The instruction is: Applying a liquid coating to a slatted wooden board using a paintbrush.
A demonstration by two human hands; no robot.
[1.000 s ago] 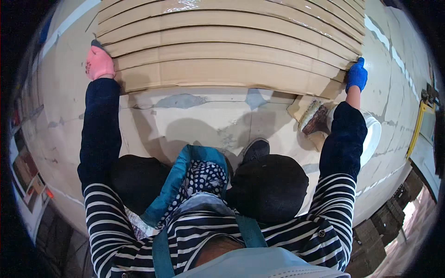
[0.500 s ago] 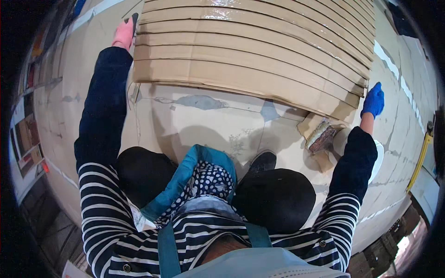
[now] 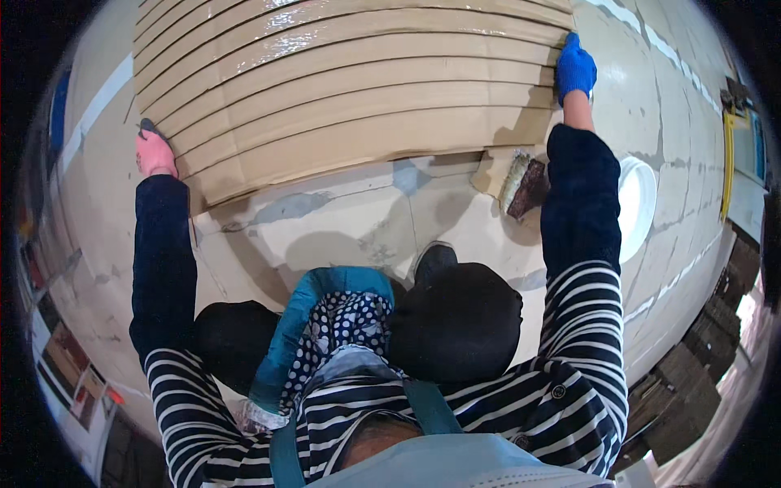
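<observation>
A fanned stack of overlapping brown cardboard sheets lies on the floor before me, its exposed edges forming long parallel strips. Shiny, wet-looking patches show on the farther strips. At the stack's left edge is my left hand, in a pink glove with dark grey fingertips, its fingers closed at the sheet ends. My right hand, in a blue glove, is closed at the right edge, a little farther from me. The undersides of both hands are hidden. A wide brush with pale bristles and a dark brown body rests on a cardboard scrap near the right corner.
A white bucket stands beside my right forearm. The pale floor has grey patches, cracks and white painted lines. A yellow bar lies at the far right, with brown stacked material below it. My knees are close to the stack's near edge.
The view has turned, so the stack appears shifted left and tilted. Along its edges, my right hand has moved farther away and my left hand nearer to me.
</observation>
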